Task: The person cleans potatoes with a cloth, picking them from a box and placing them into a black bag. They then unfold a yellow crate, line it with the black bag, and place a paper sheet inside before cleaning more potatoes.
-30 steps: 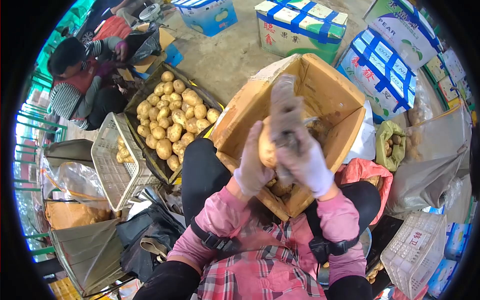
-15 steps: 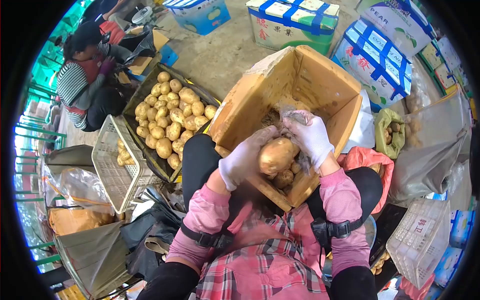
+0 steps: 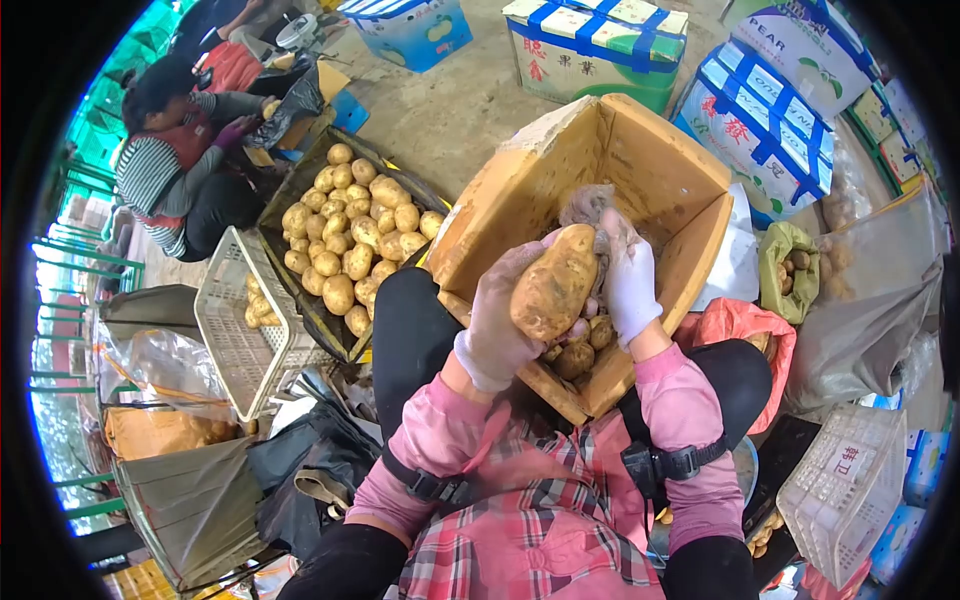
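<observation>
- While the left hand (image 3: 497, 328) curled partly open around one side of the large potato (image 3: 555, 283), the potato's long axis ran on a slant, one end toward the wearer's lower left and the other forward and to the right, near the right hand (image 3: 629, 278).
- The potato was over the near part of the cardboard box (image 3: 515, 205), between the two hands; how steeply it tipped up or down could not be told.
- The right hand was mostly closed, with a crumpled grey cloth (image 3: 586, 204) bunched at its fingers and hanging down beside the potato; whether it touched the potato's far end was unclear.
- Both hands wore pale gloves, soiled about the fingers.
- The potato's underside was out of sight, as was most of the left palm behind it.
- Below the potato, smaller potatoes (image 3: 574, 361) lay in the box's near corner, partly covered by the hands and the cloth; the box's deeper floor was dim and hard to read.
- To the left, a dark-lined container (image 3: 352, 352) held a heap of potatoes (image 3: 357, 233), beside a tilted white plastic crate (image 3: 228, 330).
- A co-worker (image 3: 178, 150) crouched beyond, holding something pale, too small to name.
</observation>
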The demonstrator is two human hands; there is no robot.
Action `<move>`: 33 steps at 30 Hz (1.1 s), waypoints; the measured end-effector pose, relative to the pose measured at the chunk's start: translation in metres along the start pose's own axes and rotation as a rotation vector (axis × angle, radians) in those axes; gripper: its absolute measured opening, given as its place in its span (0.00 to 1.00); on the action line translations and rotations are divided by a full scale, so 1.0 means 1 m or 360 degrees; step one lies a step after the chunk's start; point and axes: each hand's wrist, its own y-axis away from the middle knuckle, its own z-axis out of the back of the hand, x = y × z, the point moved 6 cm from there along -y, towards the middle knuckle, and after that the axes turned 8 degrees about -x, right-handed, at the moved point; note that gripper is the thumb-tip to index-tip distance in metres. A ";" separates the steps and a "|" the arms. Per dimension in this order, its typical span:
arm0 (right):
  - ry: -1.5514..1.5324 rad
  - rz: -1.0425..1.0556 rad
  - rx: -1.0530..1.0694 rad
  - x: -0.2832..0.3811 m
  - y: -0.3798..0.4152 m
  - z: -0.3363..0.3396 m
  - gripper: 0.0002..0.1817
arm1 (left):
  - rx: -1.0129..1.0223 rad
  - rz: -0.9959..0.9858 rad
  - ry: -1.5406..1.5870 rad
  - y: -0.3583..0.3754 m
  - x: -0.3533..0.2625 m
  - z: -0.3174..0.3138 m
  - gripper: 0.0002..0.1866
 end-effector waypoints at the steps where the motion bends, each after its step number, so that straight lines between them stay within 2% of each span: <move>1: 0.0031 0.0079 -0.0028 0.013 0.002 0.000 0.24 | 0.0057 -0.0028 -0.0039 -0.003 -0.001 -0.001 0.23; 2: -0.0001 0.0123 -0.0024 0.020 0.004 -0.001 0.24 | 0.0105 -0.0053 -0.0073 -0.004 -0.002 -0.001 0.22; 5: -0.0002 0.0311 0.0046 0.032 0.014 -0.007 0.23 | -0.0187 -0.0330 -0.0002 -0.010 -0.001 -0.003 0.19; 7: 0.0138 0.0525 0.0168 0.040 0.022 -0.011 0.22 | -0.0153 -0.0466 0.0135 -0.023 -0.007 -0.004 0.19; 9: 0.0190 0.0555 0.0270 0.049 0.036 -0.018 0.22 | -0.0064 -0.0506 0.0281 -0.032 -0.017 -0.001 0.17; 10: 0.0213 0.0570 0.0331 0.055 0.042 -0.020 0.21 | 0.0026 -0.0635 0.0134 -0.028 -0.022 -0.001 0.18; 11: 0.0250 0.0770 0.0356 0.066 0.047 -0.022 0.18 | 0.0116 -0.0768 -0.0019 -0.022 -0.027 -0.002 0.19; 13: 0.0490 0.1404 0.0485 0.089 0.065 -0.029 0.16 | 0.0062 -0.1201 -0.0962 -0.021 -0.047 0.008 0.22; 14: 0.0587 0.1585 0.0556 0.094 0.074 -0.033 0.14 | -0.0018 -0.1435 -0.1379 -0.019 -0.057 0.014 0.23; 15: 0.0670 0.1770 0.0622 0.098 0.084 -0.036 0.13 | 0.0093 -0.1241 -0.0987 -0.021 -0.062 0.016 0.24; 18: 0.0617 0.1340 0.0124 0.080 0.063 -0.003 0.11 | 0.0422 -0.0598 0.0161 -0.028 -0.072 0.015 0.29; 20: 0.0437 0.0803 -0.0193 0.062 0.038 0.025 0.09 | 0.0600 -0.0102 0.0936 -0.027 -0.066 0.014 0.33; 21: 0.0476 0.0712 -0.0228 0.058 0.029 0.032 0.07 | 0.0665 -0.0100 0.0970 -0.027 -0.066 0.014 0.36; 24: 0.0676 0.1325 -0.0196 0.069 0.042 0.017 0.12 | 0.0440 -0.0227 0.0846 -0.027 -0.058 0.021 0.36; 26: 0.0968 0.1393 0.0177 0.080 0.069 -0.011 0.20 | 0.0226 -0.0173 0.0595 -0.036 -0.028 0.037 0.35; 27: 0.0953 0.1487 0.0295 0.068 0.074 -0.020 0.24 | 0.0162 -0.0221 0.0498 -0.037 -0.020 0.039 0.33; 29: 0.0573 0.1250 0.0078 0.061 0.068 -0.033 0.29 | 0.0071 -0.0332 0.0312 -0.041 -0.001 0.034 0.29; 30: 0.0384 0.0867 0.0282 0.059 0.055 -0.035 0.26 | 0.0040 -0.0377 0.0230 -0.042 0.010 0.028 0.26; 31: 0.0205 0.0655 0.0366 0.054 0.044 -0.032 0.25 | -0.0216 -0.0606 0.0022 -0.031 0.015 0.022 0.24; 32: 0.0178 0.0229 0.0404 0.025 0.028 -0.020 0.25 | -0.0167 -0.0669 -0.0130 -0.039 0.034 0.030 0.25; 33: 0.0175 0.0028 0.0233 -0.003 0.008 -0.008 0.25 | -0.0122 -0.0737 -0.0279 -0.047 0.053 0.037 0.27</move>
